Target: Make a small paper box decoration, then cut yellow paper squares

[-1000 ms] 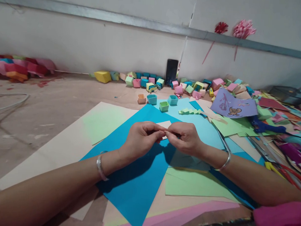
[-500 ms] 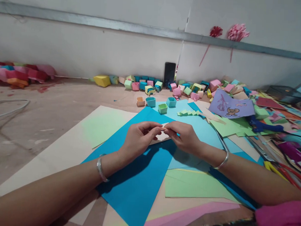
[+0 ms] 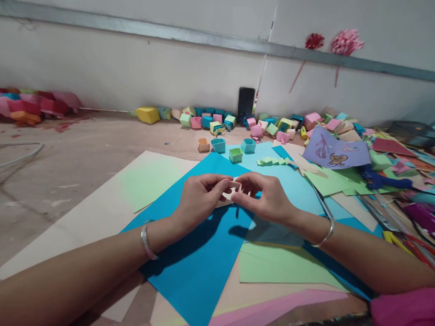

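Observation:
A small peach paper strip (image 3: 234, 184) is bent at a corner between my two hands, above the blue sheet (image 3: 200, 257). My left hand (image 3: 202, 193) pinches its left part between thumb and fingers. At the folded right end, my right hand (image 3: 268, 198) has its thumb below and curled fingers behind, gripping the strip. Part of the strip is hidden by the fingers. Just under the hands lies a pale piece of paper (image 3: 223, 201). Beyond them stand small open paper boxes: an orange one (image 3: 204, 145), a green one (image 3: 235, 155) and two blue ones (image 3: 218, 145).
A phone (image 3: 245, 104) leans on the wall among several coloured paper boxes. To the right lie a purple drawn-on sheet (image 3: 335, 150), a blue glue gun (image 3: 384, 180), scissors (image 3: 379, 217) and paper sheets. A pale cable (image 3: 21, 158) rests at the left.
The flat-pinched strip now shows a bent corner. My right hand's fingers have spread a little, its thumb lower, while my left hand keeps its pinch.

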The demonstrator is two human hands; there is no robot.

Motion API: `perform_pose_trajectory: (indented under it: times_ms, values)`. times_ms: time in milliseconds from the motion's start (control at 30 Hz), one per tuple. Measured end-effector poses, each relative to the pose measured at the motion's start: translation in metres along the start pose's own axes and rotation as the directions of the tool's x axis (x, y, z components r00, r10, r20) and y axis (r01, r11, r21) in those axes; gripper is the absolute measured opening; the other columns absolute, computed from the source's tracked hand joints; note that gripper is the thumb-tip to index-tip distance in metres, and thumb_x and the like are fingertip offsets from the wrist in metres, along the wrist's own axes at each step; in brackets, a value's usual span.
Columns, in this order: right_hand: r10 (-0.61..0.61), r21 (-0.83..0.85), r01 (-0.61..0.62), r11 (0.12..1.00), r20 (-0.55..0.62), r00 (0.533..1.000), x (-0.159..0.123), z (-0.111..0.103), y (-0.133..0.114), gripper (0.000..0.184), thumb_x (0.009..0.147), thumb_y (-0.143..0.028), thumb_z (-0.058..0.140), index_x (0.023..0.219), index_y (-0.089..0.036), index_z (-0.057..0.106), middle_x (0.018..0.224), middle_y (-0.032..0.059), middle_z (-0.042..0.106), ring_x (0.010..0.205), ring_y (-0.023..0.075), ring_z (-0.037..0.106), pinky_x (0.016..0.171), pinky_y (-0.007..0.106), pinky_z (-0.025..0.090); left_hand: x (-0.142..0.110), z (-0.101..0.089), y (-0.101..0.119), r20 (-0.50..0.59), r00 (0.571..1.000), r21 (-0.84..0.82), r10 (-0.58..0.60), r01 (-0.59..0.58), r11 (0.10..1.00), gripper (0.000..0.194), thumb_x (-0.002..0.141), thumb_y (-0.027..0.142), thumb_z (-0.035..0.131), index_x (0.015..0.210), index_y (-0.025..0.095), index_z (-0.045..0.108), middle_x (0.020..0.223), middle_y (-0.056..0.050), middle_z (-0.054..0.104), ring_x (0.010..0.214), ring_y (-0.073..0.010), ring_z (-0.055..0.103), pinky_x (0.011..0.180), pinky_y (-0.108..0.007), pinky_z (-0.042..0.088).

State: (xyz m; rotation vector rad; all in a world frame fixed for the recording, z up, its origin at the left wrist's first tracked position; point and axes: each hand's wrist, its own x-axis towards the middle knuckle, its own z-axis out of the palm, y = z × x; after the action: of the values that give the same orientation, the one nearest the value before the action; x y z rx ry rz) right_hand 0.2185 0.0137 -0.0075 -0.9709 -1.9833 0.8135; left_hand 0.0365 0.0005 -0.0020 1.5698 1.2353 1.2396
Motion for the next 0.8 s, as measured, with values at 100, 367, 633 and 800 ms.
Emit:
perform_pose_trajectory:
  times_ms: [100,367,633,800]
  values:
    - [-0.022,-0.117,0.016,0.993,-0.053,0.998,-0.0022,0.0025,-0.0027,0.012,0.084,-0.022,0.060,0.090,-0.018,0.068,0.073,0.0005,0.068,0.061,0.0112,0.057,0.057,0.024,0.043,0.0000,0.0013,-0.0012,0.021,1.000,-0.045,-0.019,0.020,0.999,0.017,0.081,0.033,0.069,0.083,0.017,0.076,0.073,-0.003,0.076,0.056,-0.0134,0.067,0.053,-0.023,0.058]
    - [-0.020,-0.141,0.006,0.990,-0.098,0.995,-0.0019,0.0037,-0.0001,0.014,0.086,-0.020,0.056,0.084,-0.018,0.069,0.071,0.0004,0.068,0.059,0.0105,0.054,0.057,0.024,0.040,-0.0016,0.0051,-0.0079,0.047,0.998,-0.086,-0.038,0.042,0.995,0.026,0.076,0.035,0.074,0.094,0.017,0.071,0.076,-0.003,0.075,0.067,-0.0174,0.071,0.057,-0.026,0.060]
    - [-0.111,-0.219,0.086,0.972,-0.103,0.989,-0.0029,0.0057,-0.0009,0.015,0.084,-0.017,0.054,0.075,-0.018,0.065,0.064,-0.0012,0.062,0.054,0.0089,0.048,0.054,0.023,0.037,-0.0040,0.0062,-0.0073,0.045,0.999,-0.030,-0.003,0.004,1.000,0.019,0.075,0.036,0.074,0.078,0.018,0.070,0.073,-0.002,0.071,0.062,-0.0167,0.070,0.057,-0.027,0.061]
    - [-0.142,-0.245,0.110,0.963,-0.116,0.983,-0.0037,0.0066,0.0007,0.013,0.082,-0.016,0.054,0.071,-0.018,0.062,0.062,-0.0018,0.059,0.053,0.0087,0.047,0.053,0.023,0.035,-0.0048,0.0068,-0.0064,0.025,0.998,0.017,0.061,-0.061,0.998,0.015,0.076,0.033,0.073,0.074,0.018,0.069,0.072,-0.002,0.068,0.063,-0.0156,0.068,0.055,-0.025,0.059]
